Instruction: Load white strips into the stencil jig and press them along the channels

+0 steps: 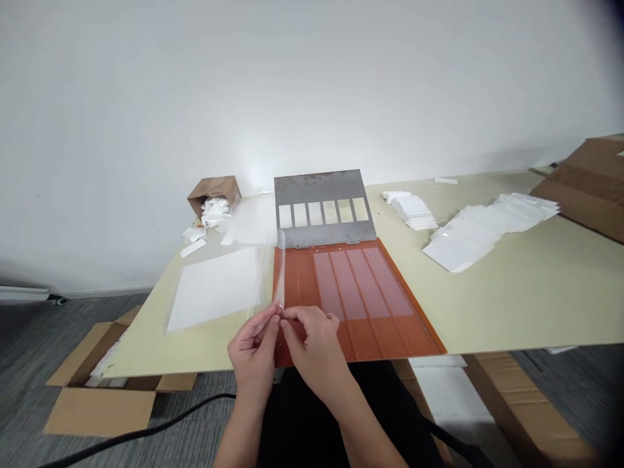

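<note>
My left hand (252,344) and my right hand (316,341) meet at the near left part of an orange-brown framed tray (361,339). Their fingertips pinch the lower end of a thin clear plastic film (281,276), which stands up from them. Long grooves divide the tray, and several translucent pinkish strips (351,283) lie in its middle and right grooves. Hinged at the tray's far edge, a grey metal lid (316,188) stands raised with a row of rectangular windows.
White sheets (214,289) lie left of the tray. A small carton (214,188) spills white scraps behind them. To the right are a stack of white cards (414,212), fanned clear-edged white sleeves (487,227) and a large carton (585,185). An open box (97,409) sits on the floor.
</note>
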Action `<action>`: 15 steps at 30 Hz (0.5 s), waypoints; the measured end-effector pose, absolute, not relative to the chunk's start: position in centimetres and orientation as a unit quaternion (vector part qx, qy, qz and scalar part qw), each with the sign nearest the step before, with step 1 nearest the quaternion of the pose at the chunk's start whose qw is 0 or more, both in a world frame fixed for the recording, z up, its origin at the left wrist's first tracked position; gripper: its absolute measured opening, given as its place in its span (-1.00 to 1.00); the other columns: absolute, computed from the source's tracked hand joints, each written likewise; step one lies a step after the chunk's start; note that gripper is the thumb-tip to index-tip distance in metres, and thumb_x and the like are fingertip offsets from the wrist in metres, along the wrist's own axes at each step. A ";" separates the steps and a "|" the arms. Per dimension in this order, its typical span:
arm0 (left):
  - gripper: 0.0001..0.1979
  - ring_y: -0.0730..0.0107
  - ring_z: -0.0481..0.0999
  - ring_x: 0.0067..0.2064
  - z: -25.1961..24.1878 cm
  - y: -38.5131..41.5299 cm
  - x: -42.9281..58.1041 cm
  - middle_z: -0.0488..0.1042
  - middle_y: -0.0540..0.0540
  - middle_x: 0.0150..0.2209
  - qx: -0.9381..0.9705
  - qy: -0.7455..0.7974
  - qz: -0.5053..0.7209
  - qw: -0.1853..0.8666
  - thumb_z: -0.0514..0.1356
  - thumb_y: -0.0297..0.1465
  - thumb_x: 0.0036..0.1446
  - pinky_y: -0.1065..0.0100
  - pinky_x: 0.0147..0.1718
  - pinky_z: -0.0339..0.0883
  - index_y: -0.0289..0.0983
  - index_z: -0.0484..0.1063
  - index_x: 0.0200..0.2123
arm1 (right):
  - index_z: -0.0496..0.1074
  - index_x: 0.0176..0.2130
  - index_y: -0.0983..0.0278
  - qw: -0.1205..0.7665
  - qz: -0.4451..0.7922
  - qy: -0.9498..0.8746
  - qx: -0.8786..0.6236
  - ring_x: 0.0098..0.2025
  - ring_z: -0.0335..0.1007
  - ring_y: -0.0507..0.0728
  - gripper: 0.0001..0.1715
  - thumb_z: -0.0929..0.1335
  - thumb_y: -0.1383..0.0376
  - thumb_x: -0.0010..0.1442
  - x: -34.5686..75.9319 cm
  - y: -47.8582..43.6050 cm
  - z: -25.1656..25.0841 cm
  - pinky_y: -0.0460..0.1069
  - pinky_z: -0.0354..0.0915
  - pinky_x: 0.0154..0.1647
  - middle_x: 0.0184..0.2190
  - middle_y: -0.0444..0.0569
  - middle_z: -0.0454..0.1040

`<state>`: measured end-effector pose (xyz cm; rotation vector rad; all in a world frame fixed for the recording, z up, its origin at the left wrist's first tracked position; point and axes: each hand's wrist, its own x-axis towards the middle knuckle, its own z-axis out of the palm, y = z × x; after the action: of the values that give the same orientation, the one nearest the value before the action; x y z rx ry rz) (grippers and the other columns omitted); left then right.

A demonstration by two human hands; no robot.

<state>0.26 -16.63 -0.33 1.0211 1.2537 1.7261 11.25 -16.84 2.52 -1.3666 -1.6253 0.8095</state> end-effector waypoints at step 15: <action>-0.75 0.29 0.67 -0.18 1.3 -16.6 0.5 0.66 -0.16 -0.21 0.384 0.532 0.670 0.347 0.42 -0.31 -0.02 0.42 -0.13 0.55 -0.25 0.63 -0.22 | 0.42 -0.21 0.16 0.437 0.354 -0.657 -0.502 -0.18 0.43 0.12 -0.75 0.18 0.34 0.35 11.4 -15.9 2.1 0.09 0.03 -0.06 -0.24 -0.15 0.57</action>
<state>0.54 -16.64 1.31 0.9949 1.3809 1.7378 11.38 -15.89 2.11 -1.2488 -1.6345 0.8816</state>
